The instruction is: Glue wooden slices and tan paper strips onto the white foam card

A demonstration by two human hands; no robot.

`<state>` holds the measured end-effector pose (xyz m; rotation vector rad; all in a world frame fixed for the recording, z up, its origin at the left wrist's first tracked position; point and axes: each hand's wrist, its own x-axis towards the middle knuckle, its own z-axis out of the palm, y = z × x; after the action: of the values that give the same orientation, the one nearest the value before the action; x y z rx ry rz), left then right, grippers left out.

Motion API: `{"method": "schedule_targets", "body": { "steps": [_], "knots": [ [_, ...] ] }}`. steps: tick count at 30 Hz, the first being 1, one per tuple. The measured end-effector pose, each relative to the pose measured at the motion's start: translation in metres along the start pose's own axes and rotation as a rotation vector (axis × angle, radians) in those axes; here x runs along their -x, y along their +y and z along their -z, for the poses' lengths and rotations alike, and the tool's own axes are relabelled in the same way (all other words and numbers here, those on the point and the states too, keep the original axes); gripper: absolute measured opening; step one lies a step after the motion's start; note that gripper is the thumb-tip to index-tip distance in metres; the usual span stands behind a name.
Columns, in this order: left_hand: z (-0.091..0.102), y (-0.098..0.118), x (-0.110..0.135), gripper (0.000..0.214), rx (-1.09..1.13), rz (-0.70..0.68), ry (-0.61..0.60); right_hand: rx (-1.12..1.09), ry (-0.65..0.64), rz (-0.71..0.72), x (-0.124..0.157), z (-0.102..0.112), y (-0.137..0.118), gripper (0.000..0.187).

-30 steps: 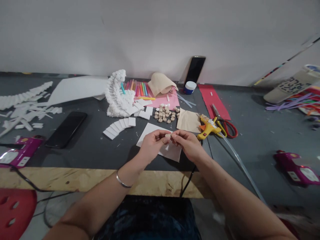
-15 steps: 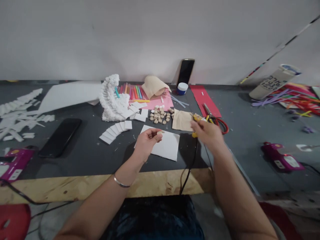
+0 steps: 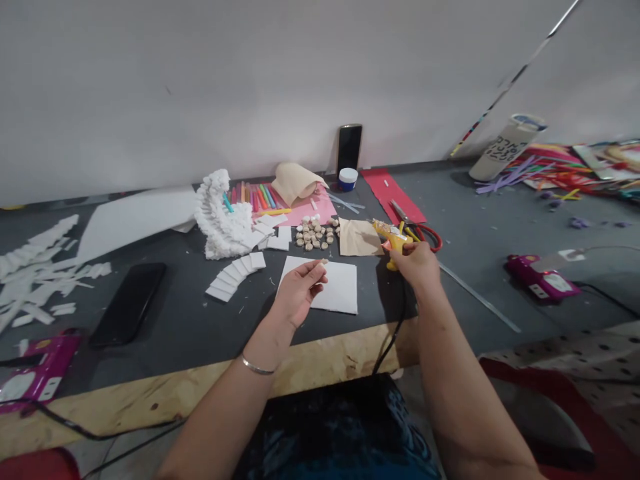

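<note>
My left hand (image 3: 300, 290) hovers over a white paper sheet (image 3: 340, 288) and pinches a small beige rolled piece (image 3: 323, 262) between thumb and fingers. To the right, my right hand (image 3: 416, 263) is closed around the handle of a yellow glue gun (image 3: 390, 235), whose black cord (image 3: 393, 330) drops over the table's front edge. Just beyond lie a cluster of several small beige rolls (image 3: 316, 235) and a tan paper square (image 3: 359, 237).
A white layered paper sculpture (image 3: 220, 213), white tiles (image 3: 235, 273), coloured markers (image 3: 255, 197), red-handled scissors (image 3: 420, 230), a black phone (image 3: 129, 303), a second phone (image 3: 349, 147) leaning on the wall, a small jar (image 3: 347, 178), purple packets (image 3: 543, 280) and white strips (image 3: 35, 267) lie on the grey table (image 3: 190, 320).
My hands were together over the white sheet. My right hand has moved right and taken hold of the glue gun; my left keeps the small piece. The view has swung right.
</note>
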<state>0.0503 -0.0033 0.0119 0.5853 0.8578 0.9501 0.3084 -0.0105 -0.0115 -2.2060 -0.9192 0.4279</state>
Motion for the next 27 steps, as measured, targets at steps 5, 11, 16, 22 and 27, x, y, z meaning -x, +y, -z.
{"method": "schedule_targets", "body": {
  "steps": [5, 11, 16, 22, 27],
  "knots": [
    [0.002, 0.009, 0.002, 0.037, 0.097, 0.102, -0.058, -0.428, -0.174, 0.051, 0.009, 0.014, 0.010, 0.033],
    [0.016, 0.021, -0.005, 0.033, 0.016, 0.132, -0.086, -0.927, -0.639, 0.073, 0.023, 0.030, -0.009, 0.027],
    [0.032, 0.020, -0.013, 0.037, -0.071, 0.005, -0.079, -0.805, -0.870, 0.176, 0.024, 0.019, -0.037, 0.028],
    [0.036, 0.017, -0.014, 0.042, -0.135, -0.165, 0.032, -0.270, -0.765, 0.609, 0.044, -0.007, -0.046, 0.028],
    [0.032, 0.017, -0.009, 0.042, -0.131, -0.196, 0.051, -0.081, -0.624, 1.040, 0.058, -0.005, -0.040, 0.009]
  ]
}}
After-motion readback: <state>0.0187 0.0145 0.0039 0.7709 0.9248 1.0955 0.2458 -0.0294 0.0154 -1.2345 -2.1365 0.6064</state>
